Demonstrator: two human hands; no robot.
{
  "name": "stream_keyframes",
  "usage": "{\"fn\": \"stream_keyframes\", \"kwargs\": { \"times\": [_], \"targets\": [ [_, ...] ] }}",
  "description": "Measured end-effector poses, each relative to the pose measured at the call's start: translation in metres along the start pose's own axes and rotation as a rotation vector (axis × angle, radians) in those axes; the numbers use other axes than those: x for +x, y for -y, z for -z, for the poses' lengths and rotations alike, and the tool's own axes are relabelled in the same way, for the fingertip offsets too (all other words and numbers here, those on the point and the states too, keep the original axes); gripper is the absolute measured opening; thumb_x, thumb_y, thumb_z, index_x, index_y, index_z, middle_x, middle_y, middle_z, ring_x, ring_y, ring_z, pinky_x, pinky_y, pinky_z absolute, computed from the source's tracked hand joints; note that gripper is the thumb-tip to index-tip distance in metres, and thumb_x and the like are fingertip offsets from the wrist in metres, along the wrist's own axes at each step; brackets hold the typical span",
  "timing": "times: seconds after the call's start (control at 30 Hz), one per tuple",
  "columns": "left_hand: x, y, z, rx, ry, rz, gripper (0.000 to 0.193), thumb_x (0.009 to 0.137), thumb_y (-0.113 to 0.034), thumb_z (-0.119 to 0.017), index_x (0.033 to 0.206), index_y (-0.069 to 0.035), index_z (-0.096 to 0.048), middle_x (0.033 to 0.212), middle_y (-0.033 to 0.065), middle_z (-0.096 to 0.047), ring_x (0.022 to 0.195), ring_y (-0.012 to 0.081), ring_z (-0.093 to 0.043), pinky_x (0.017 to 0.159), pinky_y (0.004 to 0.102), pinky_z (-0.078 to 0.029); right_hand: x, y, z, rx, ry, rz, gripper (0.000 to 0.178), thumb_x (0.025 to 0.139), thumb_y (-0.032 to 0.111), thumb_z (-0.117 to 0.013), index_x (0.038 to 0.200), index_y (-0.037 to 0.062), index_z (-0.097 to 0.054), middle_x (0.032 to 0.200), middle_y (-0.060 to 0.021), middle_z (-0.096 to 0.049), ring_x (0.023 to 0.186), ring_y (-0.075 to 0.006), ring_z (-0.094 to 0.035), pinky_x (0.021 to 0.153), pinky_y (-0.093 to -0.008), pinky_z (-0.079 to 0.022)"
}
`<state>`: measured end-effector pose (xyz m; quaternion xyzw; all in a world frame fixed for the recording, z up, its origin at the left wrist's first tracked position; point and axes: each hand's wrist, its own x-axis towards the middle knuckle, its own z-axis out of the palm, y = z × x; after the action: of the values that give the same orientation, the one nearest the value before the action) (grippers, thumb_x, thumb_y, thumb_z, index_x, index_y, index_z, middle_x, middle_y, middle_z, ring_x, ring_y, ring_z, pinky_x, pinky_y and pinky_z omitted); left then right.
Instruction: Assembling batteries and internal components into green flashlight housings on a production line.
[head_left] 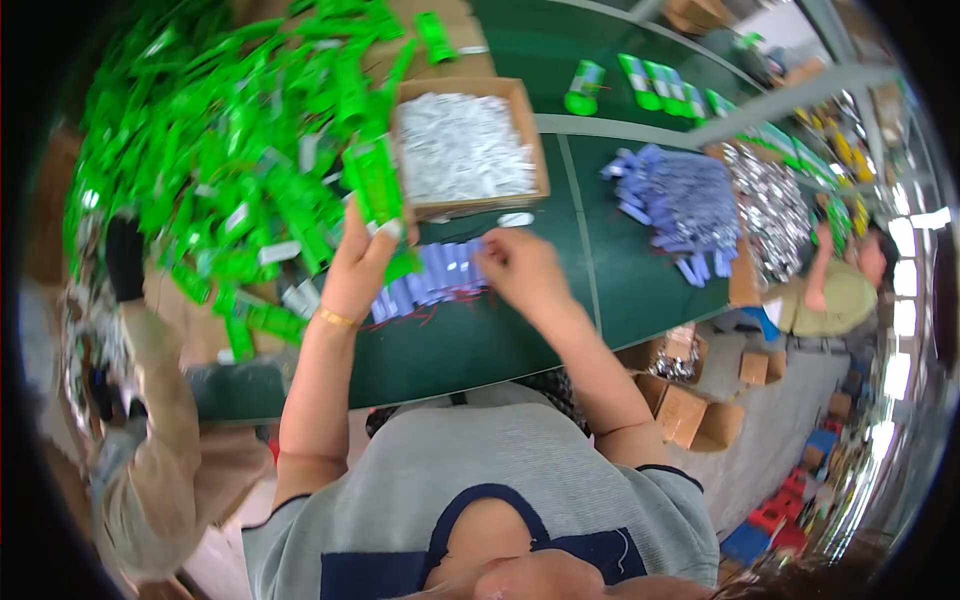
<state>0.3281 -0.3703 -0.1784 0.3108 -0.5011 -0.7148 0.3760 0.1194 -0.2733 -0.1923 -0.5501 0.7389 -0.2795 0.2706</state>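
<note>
My left hand (358,262) is closed round a bright green plastic casing (371,182), thumb laid along it, in front of a big heap of green casings (240,150). Below it, a row of purple cylindrical battery cells (435,275) with thin red wires lies side by side on the green table. My right hand (525,272) is at the right end of this row, its fingertips pinched together; what they hold, if anything, is hidden. Just beyond the row stands an open cardboard box (537,165) full of small white pieces.
A pile of purple cells (680,195) lies to the right, beside a box of shiny silver parts (765,205). Green units (640,82) stand in a line at the back. One person's sleeve (160,400) is at the left, and another person (835,290) sits far right.
</note>
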Motion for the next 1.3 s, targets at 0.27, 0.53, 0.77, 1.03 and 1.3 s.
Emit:
{"fn": "stream_keyframes", "kwargs": {
  "times": [0.27,0.53,0.77,1.03,1.3],
  "targets": [
    [-0.023,0.010,-0.011,0.069,0.074,0.083,0.044,0.097,-0.003,-0.043,0.140,-0.007,-0.037,0.106,0.0058,-0.055,0.088,0.0144,-0.055,0.078,0.0298,-0.049,-0.003,-0.019,-0.024,-0.444,0.090,-0.020,0.020,0.084,0.013,-0.056,0.092,0.0025,-0.071,0.088,-0.0193,-0.070,0.083,-0.0358,-0.070,0.069,-0.0458,-0.058],
    [-0.021,0.023,-0.029,0.182,0.163,0.083,0.046,0.097,-0.004,-0.046,0.142,-0.008,-0.035,0.107,0.0046,-0.055,0.089,0.0129,-0.054,0.079,0.0271,-0.048,-0.001,-0.024,0.024,0.563,-0.092,0.176,0.026,0.075,0.009,-0.082,0.094,0.0060,-0.064,0.088,-0.0021,-0.061,0.078,-0.0144,-0.061,0.070,-0.0287,-0.051],
    [0.004,0.032,-0.063,0.435,0.286,0.023,0.069,0.090,0.001,-0.049,0.152,-0.006,-0.022,0.127,0.0079,-0.050,0.099,0.0127,-0.056,0.083,0.0268,-0.051,0.010,0.003,0.030,1.027,-0.040,0.145,0.033,0.083,0.001,-0.076,0.108,0.0047,-0.055,0.098,-0.0025,-0.059,0.082,-0.0066,-0.062,0.069,-0.0218,-0.052],
    [0.012,0.026,-0.060,0.358,0.322,0.114,0.076,0.088,-0.002,-0.050,0.154,-0.003,-0.012,0.124,0.0130,-0.054,0.107,0.0179,-0.056,0.093,0.0307,-0.047,0.028,0.004,0.020,0.759,-0.163,0.167,0.031,0.081,0.006,-0.080,0.102,0.0004,-0.059,0.084,-0.0035,-0.062,0.068,-0.0065,-0.060,0.058,-0.0210,-0.050],
    [0.018,0.028,-0.062,0.096,0.196,0.090,0.059,0.096,-0.011,-0.058,0.147,-0.001,-0.031,0.114,0.0067,-0.056,0.092,0.0091,-0.055,0.074,0.0238,-0.049,0.038,0.008,0.019,0.246,-0.394,0.564,0.037,0.084,0.011,-0.073,0.117,0.0000,-0.063,0.096,-0.0119,-0.054,0.077,-0.0241,-0.057,0.066,-0.0328,-0.049]
  ]
}}
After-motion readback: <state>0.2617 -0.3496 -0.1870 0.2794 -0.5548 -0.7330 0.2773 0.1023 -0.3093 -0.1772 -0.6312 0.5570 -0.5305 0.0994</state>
